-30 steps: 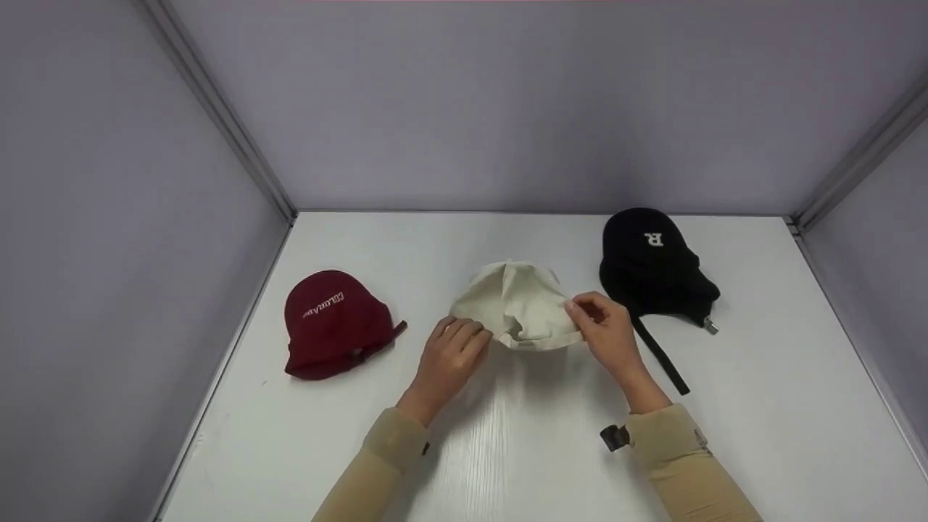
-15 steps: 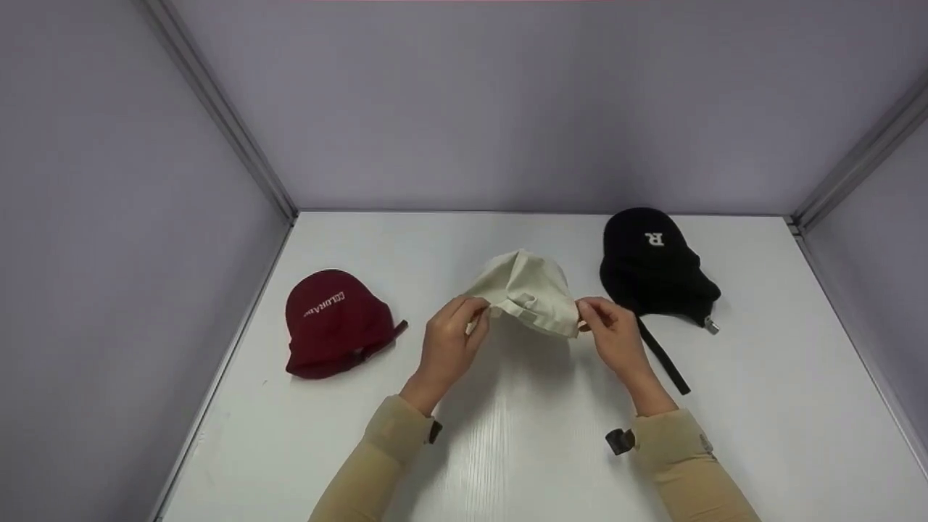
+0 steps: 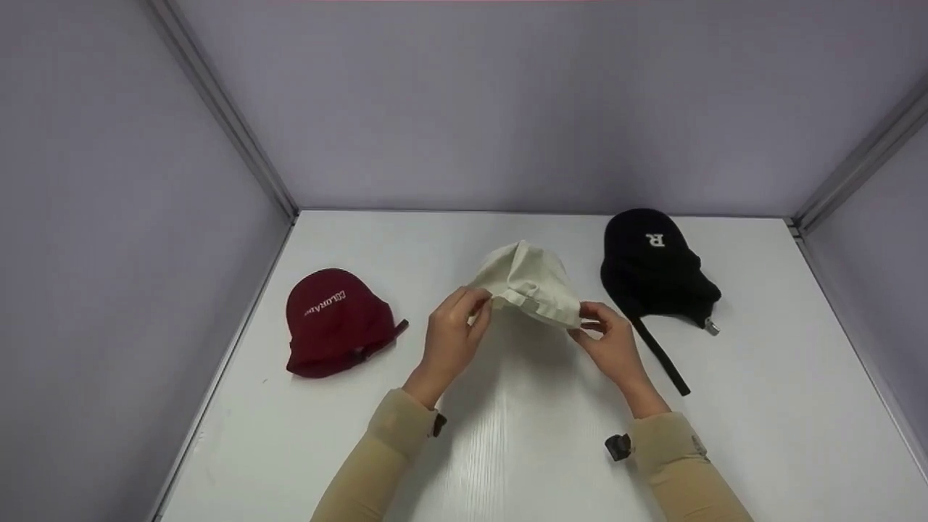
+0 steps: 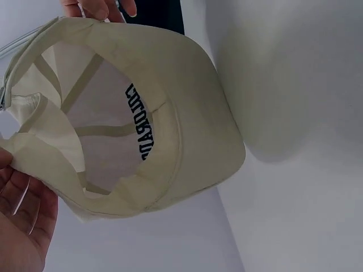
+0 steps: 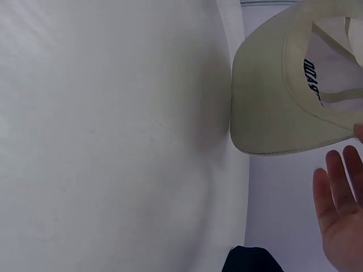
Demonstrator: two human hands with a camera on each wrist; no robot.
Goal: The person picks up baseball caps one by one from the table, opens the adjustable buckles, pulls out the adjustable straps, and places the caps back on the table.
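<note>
A cream baseball cap (image 3: 533,286) is held up between both hands, its back edge toward me. My left hand (image 3: 453,330) pinches the edge on the left side; my right hand (image 3: 612,344) grips the opposite side by fingertips and thumb. In the left wrist view the cap's inside (image 4: 108,107) faces the camera, with dark lettering on the crown, and the brim (image 4: 198,113) points to the table. The brim's edge comes right at the tabletop in the right wrist view, where some fingers of the right hand (image 5: 346,221) are extended below the cap.
On the left lies a dark red cap (image 3: 337,326) with white lettering. A black cap (image 3: 652,268) with a white R lies at the back right, its strap (image 3: 663,359) trailing toward me. Grey panels (image 3: 464,109) enclose the white table (image 3: 507,449) at the back and sides.
The cream cap has been raised and tilted, its left edge lifted higher. My left hand has moved up with it and the right hand has shifted its hold along the edge.
</note>
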